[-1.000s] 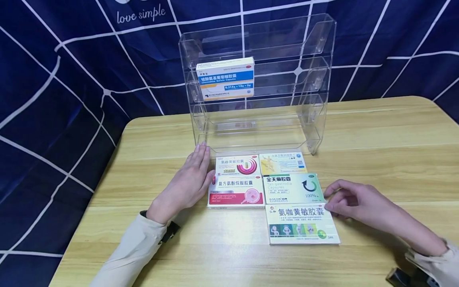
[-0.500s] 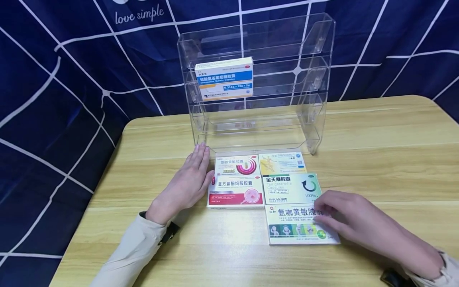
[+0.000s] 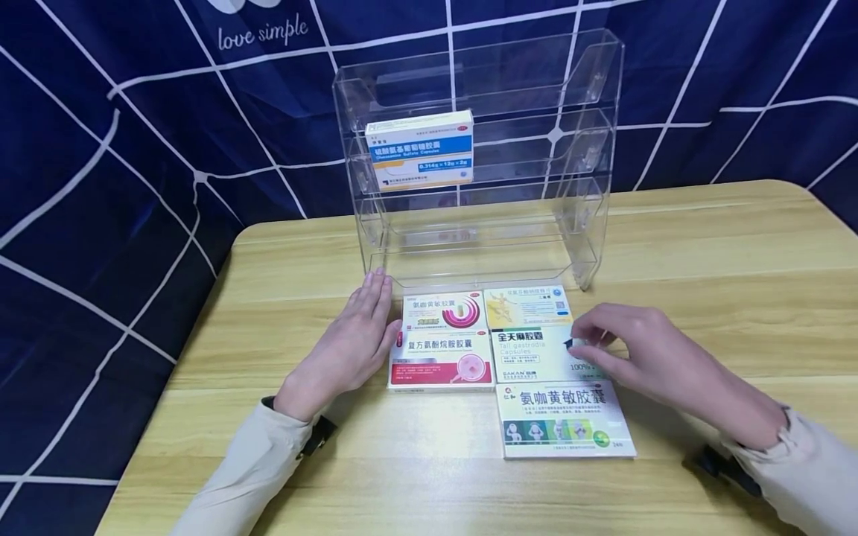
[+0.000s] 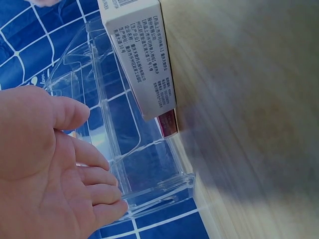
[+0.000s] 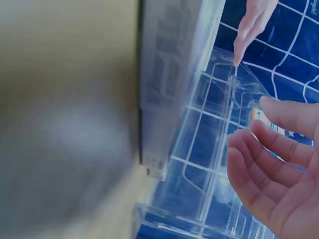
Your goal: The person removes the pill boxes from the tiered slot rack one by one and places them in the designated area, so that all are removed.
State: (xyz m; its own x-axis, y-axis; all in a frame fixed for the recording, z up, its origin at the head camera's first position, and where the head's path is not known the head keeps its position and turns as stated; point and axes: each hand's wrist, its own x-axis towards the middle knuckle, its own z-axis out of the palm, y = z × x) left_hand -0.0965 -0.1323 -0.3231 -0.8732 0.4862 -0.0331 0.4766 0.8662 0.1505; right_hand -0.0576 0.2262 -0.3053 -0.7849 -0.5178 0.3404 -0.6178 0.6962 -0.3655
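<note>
My left hand (image 3: 342, 346) lies flat with straight fingers, its fingertips at the front left corner of the clear rack (image 3: 482, 280). Its thumb reaches the edge of the red-and-white medicine box (image 3: 442, 357), which sits in front of a pink-ringed medicine box (image 3: 429, 311). My right hand (image 3: 643, 350) hovers over the right end of the green-and-white Tall gastrodia capsule box (image 3: 526, 361), fingers loosely bent. In the right wrist view nothing shows between thumb and fingers (image 5: 254, 172). Behind that box lies a yellow-and-white medicine box (image 3: 526, 307); in front, a larger white-and-green medicine box (image 3: 566, 406).
A blue-and-white glucosamine capsule box (image 3: 422, 152) stands upright at the left of a middle tier of the rack. The wooden table (image 3: 737, 275) extends around the boxes. A dark blue cloth with white lines (image 3: 677, 82) hangs behind and to the left.
My right hand has moved from the right edge of the boxes, over the white-and-green box, then back up over the Tall gastrodia box. My left hand has stayed in place.
</note>
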